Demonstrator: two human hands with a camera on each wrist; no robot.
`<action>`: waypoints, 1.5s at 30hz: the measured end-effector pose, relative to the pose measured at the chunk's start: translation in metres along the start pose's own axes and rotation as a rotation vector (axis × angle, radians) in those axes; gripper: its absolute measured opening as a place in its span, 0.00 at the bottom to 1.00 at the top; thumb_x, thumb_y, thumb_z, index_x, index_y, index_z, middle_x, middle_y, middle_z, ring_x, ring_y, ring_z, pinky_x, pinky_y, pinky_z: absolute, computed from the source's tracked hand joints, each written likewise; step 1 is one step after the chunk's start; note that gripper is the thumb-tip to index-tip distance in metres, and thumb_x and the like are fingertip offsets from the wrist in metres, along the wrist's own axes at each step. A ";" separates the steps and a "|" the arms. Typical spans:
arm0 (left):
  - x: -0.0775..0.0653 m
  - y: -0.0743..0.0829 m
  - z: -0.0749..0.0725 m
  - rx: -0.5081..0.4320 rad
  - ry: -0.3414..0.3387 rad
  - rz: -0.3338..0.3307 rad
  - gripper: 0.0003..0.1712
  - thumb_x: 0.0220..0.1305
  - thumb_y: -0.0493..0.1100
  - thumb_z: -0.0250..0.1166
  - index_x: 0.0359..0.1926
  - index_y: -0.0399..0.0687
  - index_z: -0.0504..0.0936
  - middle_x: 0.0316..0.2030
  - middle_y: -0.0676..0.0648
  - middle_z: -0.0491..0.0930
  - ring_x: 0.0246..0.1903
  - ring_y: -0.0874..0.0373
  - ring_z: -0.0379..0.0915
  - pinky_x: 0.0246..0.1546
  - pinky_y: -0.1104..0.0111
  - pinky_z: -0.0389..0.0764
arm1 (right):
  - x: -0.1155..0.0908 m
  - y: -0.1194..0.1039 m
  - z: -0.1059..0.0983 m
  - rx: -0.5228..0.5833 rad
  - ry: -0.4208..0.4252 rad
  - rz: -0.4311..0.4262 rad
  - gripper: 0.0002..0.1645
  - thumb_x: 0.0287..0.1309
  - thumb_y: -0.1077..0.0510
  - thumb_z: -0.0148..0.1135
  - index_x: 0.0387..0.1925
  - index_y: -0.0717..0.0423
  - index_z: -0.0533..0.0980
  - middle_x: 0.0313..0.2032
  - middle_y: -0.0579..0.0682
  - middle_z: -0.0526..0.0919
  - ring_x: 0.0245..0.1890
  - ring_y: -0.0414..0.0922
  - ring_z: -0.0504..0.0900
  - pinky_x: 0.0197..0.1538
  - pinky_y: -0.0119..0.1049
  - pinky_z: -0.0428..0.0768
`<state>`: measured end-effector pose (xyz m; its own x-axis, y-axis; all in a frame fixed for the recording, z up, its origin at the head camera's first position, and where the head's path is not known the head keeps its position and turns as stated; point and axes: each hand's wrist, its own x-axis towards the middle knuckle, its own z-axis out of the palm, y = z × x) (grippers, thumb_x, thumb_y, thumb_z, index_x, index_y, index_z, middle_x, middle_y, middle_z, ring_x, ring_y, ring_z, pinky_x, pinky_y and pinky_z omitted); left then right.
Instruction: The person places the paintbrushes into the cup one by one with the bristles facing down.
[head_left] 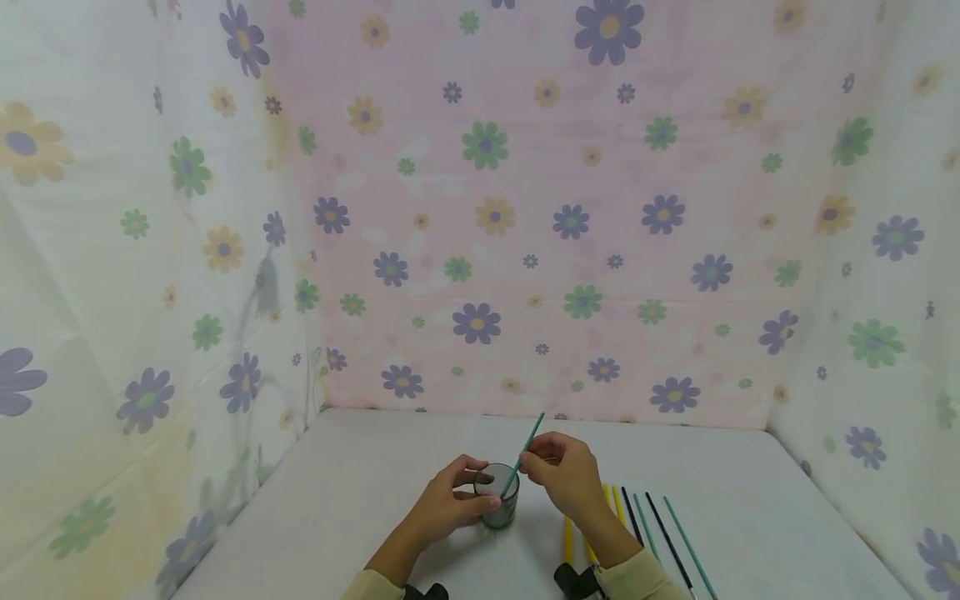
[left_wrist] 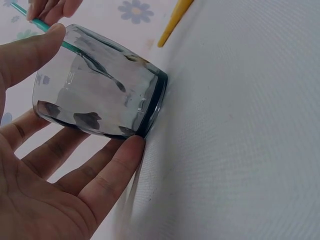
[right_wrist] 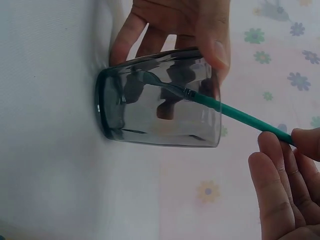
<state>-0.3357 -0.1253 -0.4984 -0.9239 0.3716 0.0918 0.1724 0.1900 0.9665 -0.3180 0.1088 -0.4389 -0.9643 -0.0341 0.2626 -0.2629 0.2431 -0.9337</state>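
Observation:
A smoky clear glass (head_left: pixel 495 515) stands upright on the white table. My left hand (head_left: pixel 450 504) holds it from the left, with the thumb near the rim and the fingers spread along its far side and base. A slim green-handled spoon (right_wrist: pixel 240 116) leans in the glass; its narrow neck and small rounded end show through the wall in the right wrist view. Above the rim, my right hand (head_left: pixel 566 473) pinches the upper part of the green handle between thumb and fingertips. In the left wrist view the glass (left_wrist: pixel 100 85) looks tilted with the camera.
Several thin utensils lie side by side at the right, partly under the right forearm: a yellow one (head_left: pixel 567 542), a black one (head_left: pixel 667 542) and a green one (head_left: pixel 686 533) among them. Flowered cloth walls (head_left: pixel 525 292) enclose the white table (head_left: pixel 360 467).

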 end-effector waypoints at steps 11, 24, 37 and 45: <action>0.001 0.001 0.000 -0.001 -0.008 0.008 0.36 0.65 0.49 0.75 0.69 0.47 0.71 0.64 0.38 0.78 0.58 0.39 0.82 0.46 0.53 0.89 | 0.002 0.009 0.001 0.008 -0.019 0.023 0.12 0.64 0.55 0.72 0.43 0.59 0.82 0.36 0.51 0.89 0.36 0.45 0.90 0.39 0.34 0.89; 0.001 -0.002 0.000 0.000 -0.006 0.010 0.36 0.64 0.49 0.75 0.69 0.47 0.70 0.64 0.37 0.78 0.57 0.41 0.82 0.45 0.54 0.89 | 0.003 0.019 0.003 -0.007 -0.017 0.028 0.12 0.64 0.54 0.72 0.41 0.59 0.82 0.35 0.51 0.89 0.35 0.45 0.90 0.38 0.34 0.89; 0.000 -0.001 0.000 0.007 -0.003 0.007 0.36 0.64 0.49 0.75 0.68 0.47 0.71 0.65 0.37 0.77 0.57 0.40 0.82 0.45 0.53 0.89 | 0.005 0.021 -0.002 -0.056 0.019 0.057 0.13 0.64 0.53 0.72 0.43 0.58 0.83 0.35 0.50 0.89 0.35 0.44 0.90 0.38 0.33 0.89; -0.002 0.002 0.000 0.009 0.001 -0.011 0.34 0.64 0.50 0.75 0.67 0.50 0.72 0.64 0.39 0.77 0.56 0.43 0.83 0.45 0.55 0.89 | 0.006 0.019 -0.006 -0.086 0.001 0.053 0.12 0.65 0.54 0.71 0.45 0.58 0.84 0.37 0.53 0.90 0.35 0.43 0.90 0.38 0.33 0.89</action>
<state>-0.3334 -0.1253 -0.4966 -0.9259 0.3689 0.0817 0.1657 0.2020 0.9653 -0.3280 0.1192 -0.4532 -0.9768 -0.0178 0.2136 -0.2076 0.3265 -0.9221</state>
